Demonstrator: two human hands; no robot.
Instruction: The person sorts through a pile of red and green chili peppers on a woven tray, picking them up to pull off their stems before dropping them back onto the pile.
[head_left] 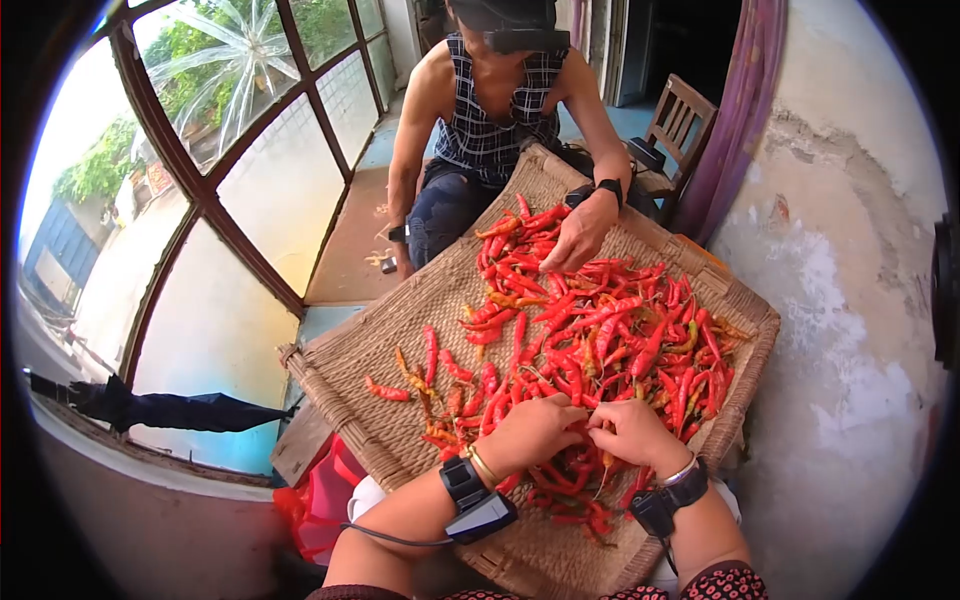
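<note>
Red chillies (610, 330), a few orange or yellowish, lie heaped on a woven tray (350, 345). Over the near side of the heap, my left hand (535, 432) has its fingers curled and pressed together. Close beside it on the right, my right hand (632, 432) is closed in a pinch, the fingertips of both hands almost meeting. Whatever lies between the fingers is too small to make out. Both wrists carry a bracelet and a black strapped device. Across the tray, a co-worker's hand (582, 232) reaches down onto the far chillies.
The co-worker (500, 110) sits beyond the tray, other arm lowered at its left. Glass-paned windows (285, 170) and a folded black umbrella (200, 411) are on the left. A wooden chair (680, 135) stands behind; a rough wall (830, 300) is right. Red plastic (325, 500) lies below the tray.
</note>
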